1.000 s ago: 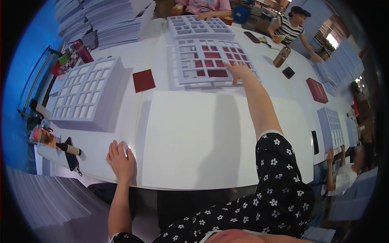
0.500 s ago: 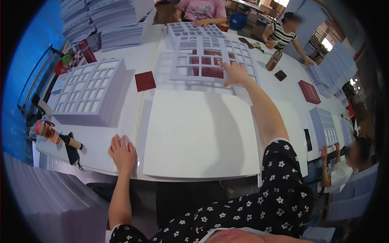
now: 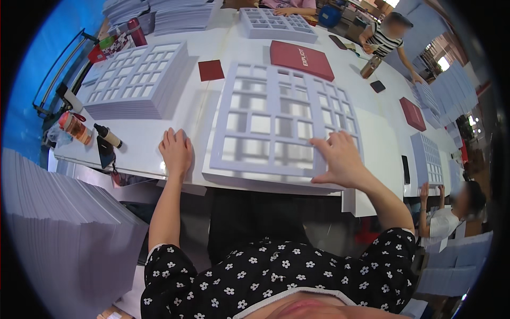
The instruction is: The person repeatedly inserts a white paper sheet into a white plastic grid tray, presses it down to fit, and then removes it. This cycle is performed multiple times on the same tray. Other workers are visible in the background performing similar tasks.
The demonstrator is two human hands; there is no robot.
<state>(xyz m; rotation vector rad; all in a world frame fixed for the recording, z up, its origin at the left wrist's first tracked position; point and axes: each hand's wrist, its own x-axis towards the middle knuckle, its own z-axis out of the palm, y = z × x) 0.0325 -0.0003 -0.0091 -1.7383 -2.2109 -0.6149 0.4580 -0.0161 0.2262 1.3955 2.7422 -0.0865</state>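
My right hand [image 3: 342, 162] grips the white grid [image 3: 287, 119] near its lower right corner, thumb along the near edge, fingers hooked over the bars. My left hand [image 3: 176, 151] holds nothing; its fingers lie loosely extended, palm down, on the table [image 3: 195, 109], just beside the board [image 3: 239, 179]. The grid is right in front of me, above that white board, its bars throwing shadows on it; I cannot tell whether they touch. Just past its far edge lies a red box [image 3: 305, 59], and to the left of that a red card [image 3: 211, 70]. Further left stands a grid stack [image 3: 133, 85], with two bottles near its front, one orange-topped [image 3: 76, 127], one black-capped [image 3: 108, 136]. Across the table, someone's hand [image 3: 285, 10] rests on another grid [image 3: 276, 27]. A paper pile [image 3: 74, 228] rises at my lower left.
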